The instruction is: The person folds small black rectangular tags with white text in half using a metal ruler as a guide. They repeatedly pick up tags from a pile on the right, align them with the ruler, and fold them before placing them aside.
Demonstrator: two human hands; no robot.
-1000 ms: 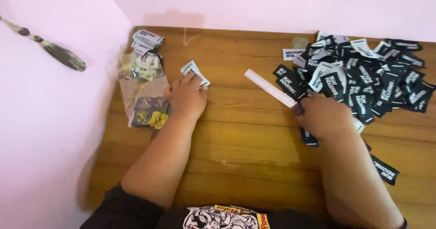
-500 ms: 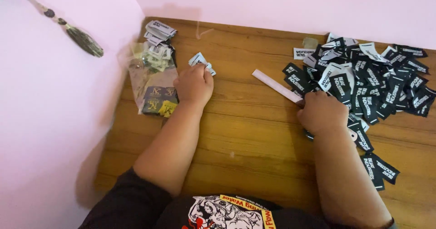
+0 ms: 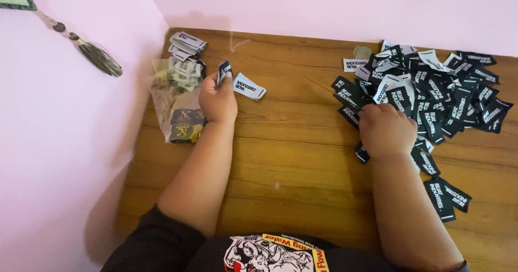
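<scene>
While a small stack of black labels [image 3: 224,71] stands pinched in the left hand [image 3: 217,98] at upper centre-left of the frame, a white-faced label [image 3: 249,86] lies just beside it on the wooden worktop [image 3: 291,142]. The right hand [image 3: 386,129] rests curled, knuckles up, on the heap of black labels [image 3: 431,91] at upper right (what its fingers grasp is hidden). A clear bag [image 3: 178,107] sits far left.

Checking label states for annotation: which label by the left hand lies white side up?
The label lying alone on the table just right of the left hand; the one pinched in that hand shows black.
</scene>
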